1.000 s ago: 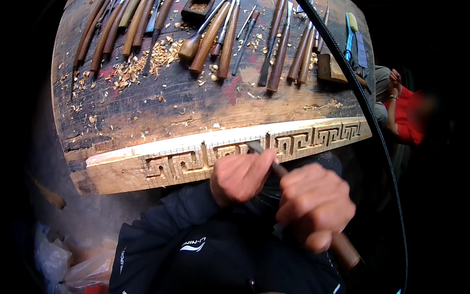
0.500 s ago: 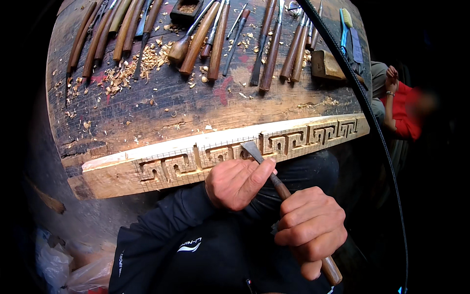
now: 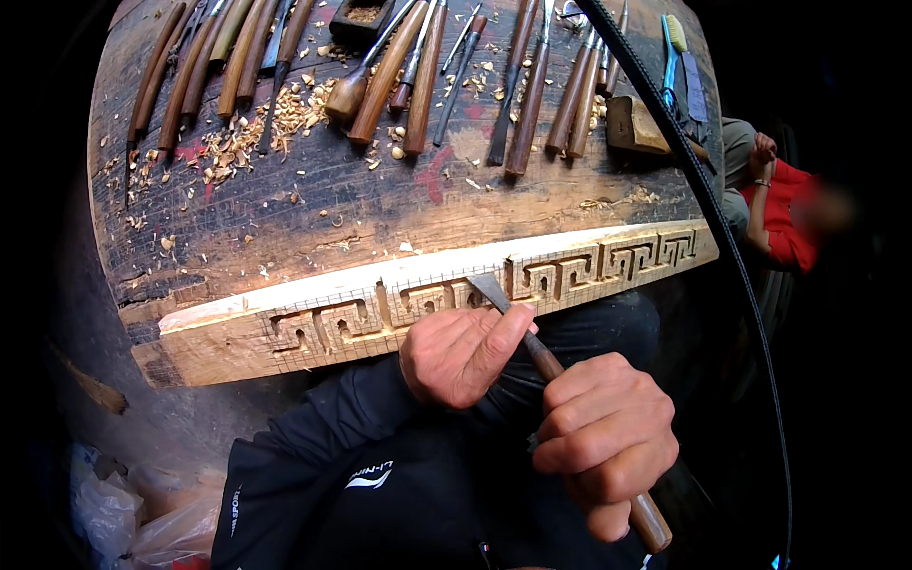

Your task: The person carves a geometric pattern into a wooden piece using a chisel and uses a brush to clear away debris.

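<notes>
At the near edge of the bench (image 3: 285,218), head view: a plank (image 3: 237,332) lies lengthwise, its front face cut with a key-fret band running from left of centre to the right end. A pencilled grid shows on the uncut face around the left frets.

Left hand (image 3: 461,353): fingers curled, resting against the plank's lower edge, thumb pressed along the blade shank of the chisel (image 3: 541,356). Right hand (image 3: 603,442): closed in a full fist round the chisel's wooden handle, whose butt projects below the fist. The chisel slopes up and left; its flat steel tip touches the plank face at mid-length, between two frets.

Far side of the bench: a row of wood-handled carving tools (image 3: 380,66) laid side by side, with shavings (image 3: 266,123) scattered among them. A black cable (image 3: 703,199) curves down the right side. A second person in a red sleeve (image 3: 784,214) sits beyond the bench's right end.
</notes>
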Available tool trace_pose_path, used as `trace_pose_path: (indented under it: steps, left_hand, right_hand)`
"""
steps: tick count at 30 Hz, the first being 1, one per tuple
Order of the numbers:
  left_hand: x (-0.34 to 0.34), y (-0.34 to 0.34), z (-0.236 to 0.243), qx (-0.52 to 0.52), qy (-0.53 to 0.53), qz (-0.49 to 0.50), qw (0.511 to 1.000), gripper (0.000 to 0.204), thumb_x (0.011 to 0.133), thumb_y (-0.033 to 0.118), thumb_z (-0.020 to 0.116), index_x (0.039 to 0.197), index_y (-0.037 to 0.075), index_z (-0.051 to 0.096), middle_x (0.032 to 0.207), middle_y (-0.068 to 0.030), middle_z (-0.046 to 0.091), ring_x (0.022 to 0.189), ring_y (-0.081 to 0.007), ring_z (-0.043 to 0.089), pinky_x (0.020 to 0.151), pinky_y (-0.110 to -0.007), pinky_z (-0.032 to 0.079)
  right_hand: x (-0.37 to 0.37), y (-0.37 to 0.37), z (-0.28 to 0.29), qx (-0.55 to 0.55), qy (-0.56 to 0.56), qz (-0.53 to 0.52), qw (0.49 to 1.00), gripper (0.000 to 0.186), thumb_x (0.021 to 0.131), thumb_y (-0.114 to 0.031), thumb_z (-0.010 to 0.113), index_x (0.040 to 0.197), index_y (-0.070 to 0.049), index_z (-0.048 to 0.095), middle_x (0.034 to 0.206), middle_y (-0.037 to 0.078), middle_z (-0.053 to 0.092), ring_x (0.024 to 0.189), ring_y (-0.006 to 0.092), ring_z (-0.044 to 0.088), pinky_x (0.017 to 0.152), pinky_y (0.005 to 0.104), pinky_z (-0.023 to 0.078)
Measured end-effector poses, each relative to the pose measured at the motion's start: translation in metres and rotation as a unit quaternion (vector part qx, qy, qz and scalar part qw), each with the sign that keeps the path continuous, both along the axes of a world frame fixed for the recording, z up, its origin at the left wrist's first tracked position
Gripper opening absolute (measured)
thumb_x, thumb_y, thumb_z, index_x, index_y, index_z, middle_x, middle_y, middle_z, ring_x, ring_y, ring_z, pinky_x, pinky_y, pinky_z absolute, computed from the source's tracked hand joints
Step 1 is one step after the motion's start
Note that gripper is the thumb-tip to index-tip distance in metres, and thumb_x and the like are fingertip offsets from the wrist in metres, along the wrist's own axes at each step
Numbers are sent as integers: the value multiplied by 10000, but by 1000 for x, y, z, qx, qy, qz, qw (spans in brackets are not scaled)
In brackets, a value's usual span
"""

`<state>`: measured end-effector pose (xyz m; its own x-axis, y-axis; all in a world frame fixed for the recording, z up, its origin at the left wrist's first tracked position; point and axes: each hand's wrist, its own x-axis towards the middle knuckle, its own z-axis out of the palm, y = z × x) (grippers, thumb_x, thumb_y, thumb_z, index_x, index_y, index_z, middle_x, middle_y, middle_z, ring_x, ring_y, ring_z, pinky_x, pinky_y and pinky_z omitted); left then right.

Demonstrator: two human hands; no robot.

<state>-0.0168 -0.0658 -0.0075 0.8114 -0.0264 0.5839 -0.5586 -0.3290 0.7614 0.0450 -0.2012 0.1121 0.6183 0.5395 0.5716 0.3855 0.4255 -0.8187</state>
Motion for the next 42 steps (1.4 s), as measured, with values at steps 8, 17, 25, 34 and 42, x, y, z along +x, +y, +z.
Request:
trace_pose_path:
  steps: [8, 17, 25, 34, 42]
  left_hand:
    - [-2, 0, -2, 26, 29, 31, 999, 452, 916, -61, 779, 1348, -142, 673, 910, -172, 775, 726, -260, 787, 590, -348, 602]
    - [0, -6, -21, -2, -14, 8, 1000, 430, 894, -38, 795, 1318, -67, 724, 820, -113, 760, 641, -250, 747, 536, -365, 554]
    - [-15, 17, 21, 10, -83, -61, 995, 485, 864, 2, 852, 1329, -19, 717, 909, -75, 809, 759, -229, 805, 613, -348, 604]
    - [-23, 31, 31, 125, -58, -62, 988, 501, 899, 127, 809, 1358, -40, 699, 801, -37, 744, 610, -172, 681, 500, -310, 455]
    - [-16, 4, 8, -39, -54, 12, 998, 637, 922, -12, 825, 1512, -100, 601, 861, -91, 768, 668, -204, 738, 551, -314, 547]
  right_hand:
    - [25, 14, -10, -28, 7, 6, 1000, 609, 1162, -335, 609, 620, -103, 454, 558, 110, 612, 363, 156, 450, 374, 281, 313]
    - [2, 14, 5, -82, -11, -112, 990, 566, 1137, -296, 592, 625, -104, 446, 530, 59, 571, 382, 159, 473, 386, 322, 356]
    - [-76, 1, 5, 135, -10, -201, 970, 603, 1184, -362, 606, 678, -73, 452, 598, 120, 656, 387, 170, 555, 375, 290, 413]
    - [-22, -2, 7, -31, -48, 12, 998, 529, 1168, -388, 638, 762, -64, 535, 739, 181, 741, 449, 219, 601, 420, 293, 449]
    - [-27, 26, 7, 76, 200, -214, 953, 582, 1219, -526, 407, 792, -131, 407, 721, 80, 618, 495, 178, 582, 469, 295, 443]
